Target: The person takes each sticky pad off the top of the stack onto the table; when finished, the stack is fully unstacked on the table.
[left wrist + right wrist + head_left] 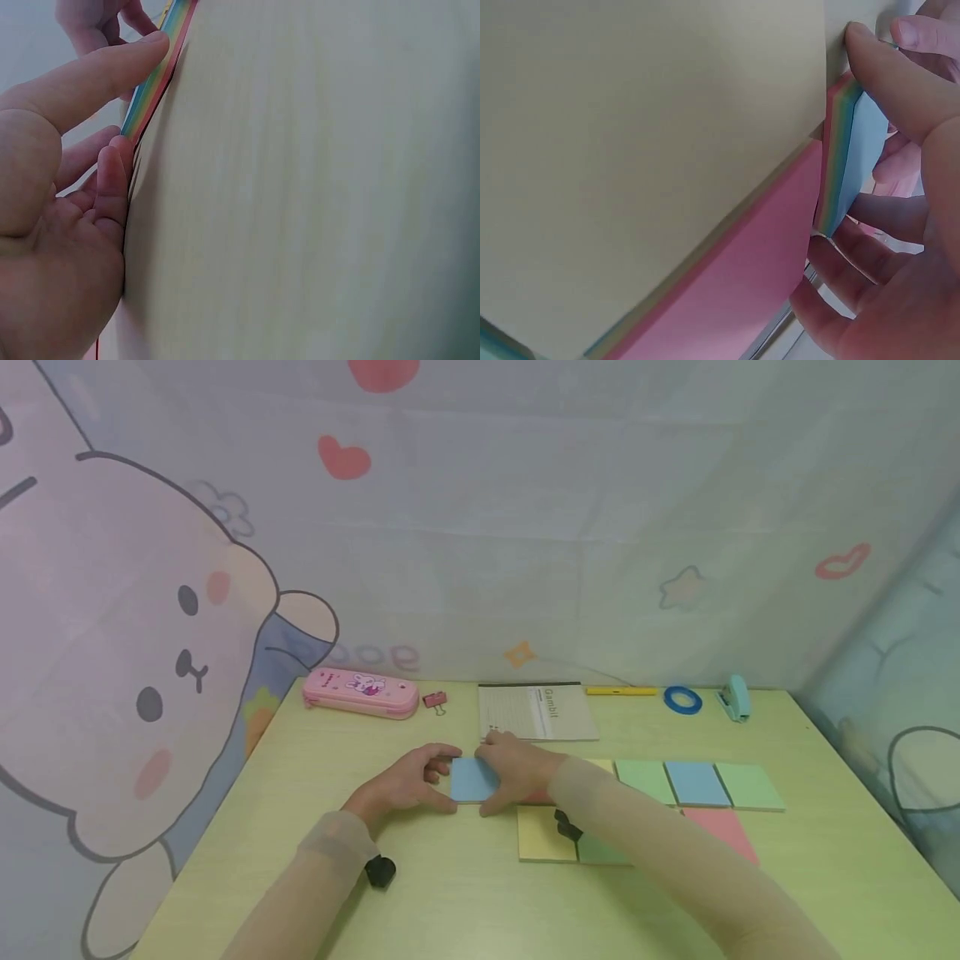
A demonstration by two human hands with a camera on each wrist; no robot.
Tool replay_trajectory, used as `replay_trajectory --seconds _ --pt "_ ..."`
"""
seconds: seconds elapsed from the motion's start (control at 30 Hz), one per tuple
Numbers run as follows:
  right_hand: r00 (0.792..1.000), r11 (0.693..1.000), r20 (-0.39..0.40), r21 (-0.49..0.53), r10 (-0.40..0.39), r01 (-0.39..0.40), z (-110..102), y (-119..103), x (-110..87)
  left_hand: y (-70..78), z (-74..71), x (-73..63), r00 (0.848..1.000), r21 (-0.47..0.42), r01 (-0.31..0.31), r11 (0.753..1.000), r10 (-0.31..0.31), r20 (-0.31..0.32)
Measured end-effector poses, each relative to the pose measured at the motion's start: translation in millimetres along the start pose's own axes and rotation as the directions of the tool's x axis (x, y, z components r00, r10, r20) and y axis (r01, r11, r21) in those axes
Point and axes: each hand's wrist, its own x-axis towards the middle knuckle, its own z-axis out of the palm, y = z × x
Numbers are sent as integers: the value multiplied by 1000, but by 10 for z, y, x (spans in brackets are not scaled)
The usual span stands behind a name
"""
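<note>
A sticky note pad (pixel 471 779) with a blue top lies flat on the table, at the left end of a row of pads. Its side shows blue, green, yellow and pink layers (pixel 161 71) in the left wrist view. My left hand (pixel 405 783) grips its left end, thumb on the near edge and fingers round the far side. From the right, my right hand (pixel 517 768) holds the same pad (pixel 862 150) between thumb and fingers. A pink pad (pixel 742 262) sits right beside it, mostly hidden under the right wrist in the head view.
Green (pixel 750 787), blue (pixel 697 783) and yellow pads continue the row rightward; yellow (pixel 546 835) and pink (pixel 720 831) ones lie nearer. Along the back are a pink pencil case (pixel 362 693), binder clip (pixel 434 700), notebook (pixel 517 712), yellow pen (pixel 621 691), blue tape roll (pixel 682 700) and stapler (pixel 737 697).
</note>
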Motion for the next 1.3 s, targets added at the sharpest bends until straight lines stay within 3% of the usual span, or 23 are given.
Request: replay_trajectory --seconds 0.37,0.9,1.3 --pt "999 999 14 -14 36 -36 12 -7 65 24 13 -30 1000 -14 6 1000 -6 0" --pt "998 999 -45 1 -35 35 -60 44 71 44 4 -23 999 -6 34 999 -34 -3" --pt "1000 1000 -2 28 -9 9 -67 47 50 57 -3 -24 1000 -22 20 1000 -20 -1"
